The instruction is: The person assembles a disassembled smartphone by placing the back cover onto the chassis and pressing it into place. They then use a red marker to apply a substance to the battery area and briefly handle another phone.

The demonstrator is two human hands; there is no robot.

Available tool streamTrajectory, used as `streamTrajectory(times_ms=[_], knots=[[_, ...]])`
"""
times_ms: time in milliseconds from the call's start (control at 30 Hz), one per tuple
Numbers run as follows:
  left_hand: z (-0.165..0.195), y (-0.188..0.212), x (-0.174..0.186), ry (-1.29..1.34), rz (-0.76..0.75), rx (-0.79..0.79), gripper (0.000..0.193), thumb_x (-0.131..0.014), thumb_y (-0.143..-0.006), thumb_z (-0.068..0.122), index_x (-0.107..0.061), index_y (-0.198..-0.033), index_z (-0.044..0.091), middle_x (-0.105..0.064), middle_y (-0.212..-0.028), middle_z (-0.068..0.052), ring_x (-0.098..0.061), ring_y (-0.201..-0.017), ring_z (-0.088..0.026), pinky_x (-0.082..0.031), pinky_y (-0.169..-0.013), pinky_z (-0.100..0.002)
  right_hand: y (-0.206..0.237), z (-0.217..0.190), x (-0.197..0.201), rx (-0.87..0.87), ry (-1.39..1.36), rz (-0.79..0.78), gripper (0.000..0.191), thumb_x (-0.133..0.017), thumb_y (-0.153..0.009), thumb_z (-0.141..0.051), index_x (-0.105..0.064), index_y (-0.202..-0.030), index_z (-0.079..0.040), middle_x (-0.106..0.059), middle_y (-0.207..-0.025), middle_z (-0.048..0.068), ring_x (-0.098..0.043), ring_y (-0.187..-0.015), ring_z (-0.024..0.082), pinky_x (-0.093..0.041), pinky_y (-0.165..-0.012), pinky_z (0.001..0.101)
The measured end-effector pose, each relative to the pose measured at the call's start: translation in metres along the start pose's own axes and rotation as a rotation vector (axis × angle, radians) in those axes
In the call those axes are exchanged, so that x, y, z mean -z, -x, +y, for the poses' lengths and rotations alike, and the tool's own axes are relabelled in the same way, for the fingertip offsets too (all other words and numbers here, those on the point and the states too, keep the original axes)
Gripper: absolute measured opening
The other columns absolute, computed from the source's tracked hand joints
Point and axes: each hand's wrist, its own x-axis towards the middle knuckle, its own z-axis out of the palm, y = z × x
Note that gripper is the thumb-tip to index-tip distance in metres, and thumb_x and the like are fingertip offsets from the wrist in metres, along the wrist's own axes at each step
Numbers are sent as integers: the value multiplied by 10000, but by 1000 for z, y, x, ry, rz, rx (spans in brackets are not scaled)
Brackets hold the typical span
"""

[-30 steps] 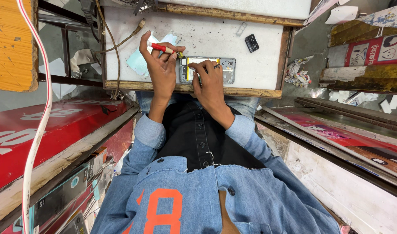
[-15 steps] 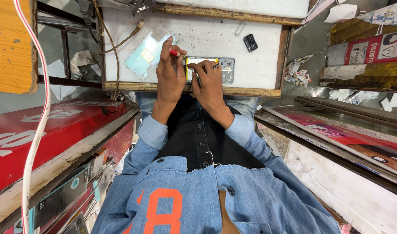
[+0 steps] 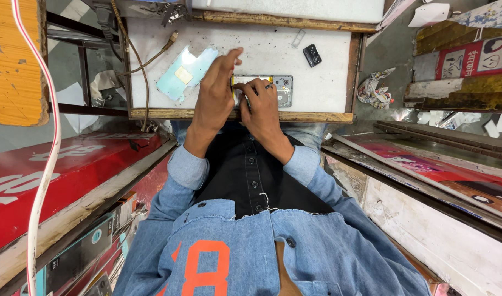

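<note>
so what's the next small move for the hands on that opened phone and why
Probably a small, careful working motion with the left hand, whose fingers sit over the left end of the opened phone. The right hand already presses the phone onto the white work board, so it looks braced. Any tool in the left hand is hidden.

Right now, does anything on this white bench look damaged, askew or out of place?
The opened phone under both hands lies with its insides bare. Its pale blue back cover lies askew to the left, off the phone. A small black camera part sits loose near the right edge. Crumpled paper lies off the bench. Nothing looks spilled.
</note>
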Motion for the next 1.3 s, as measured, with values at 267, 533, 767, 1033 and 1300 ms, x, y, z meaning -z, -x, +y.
streamTrajectory(times_ms=[267, 533, 767, 1033, 1300], knots=[[-9, 9, -1, -78, 41, 48, 580, -570, -954, -169, -519, -1458, 114, -602, -1157, -128, -661, -1028, -261, -616, -864, -359, 4, -1, 1, -22, 2, -19, 235, -662, -920, 13, -707, -1133, -74, -585, -1002, 75, -554, -955, 284, -413, -864, 429], [3, 13, -1, -140, 136, 84, 424, -637, -998, -67, -570, -1383, 100, -599, -1098, -160, -665, -952, -304, -553, -799, -416, 8, 2, -3, -5, 0, 5, 215, -681, -866, 5, -673, -1078, -33, -596, -1009, 123, -562, -963, 340, -407, -867, 470], [3, 12, -4, -265, 156, 57, 413, -688, -968, -54, -579, -1345, 73, -609, -1076, -156, -641, -909, -322, -528, -781, -441, 7, -3, 0, 2, -8, 3, 272, -671, -825, 13, -698, -1088, -51, -587, -963, 108, -562, -924, 319, -414, -843, 458], [9, 8, 7, -164, 100, 41, 510, -643, -909, -144, -574, -1374, 55, -637, -1100, -160, -655, -975, -327, -573, -804, -423, 5, -13, 5, 23, -8, 31, 224, -663, -859, 3, -707, -1068, -63, -586, -956, 99, -570, -919, 303, -413, -843, 448], [19, 8, 12, -133, 26, -13, 531, -587, -928, -186, -544, -1422, 3, -637, -1165, -177, -674, -1041, -317, -576, -832, -412, 2, -19, 10, 14, -10, 33, 199, -661, -870, 3, -714, -1049, -64, -589, -940, 91, -573, -896, 289, -415, -837, 436]])
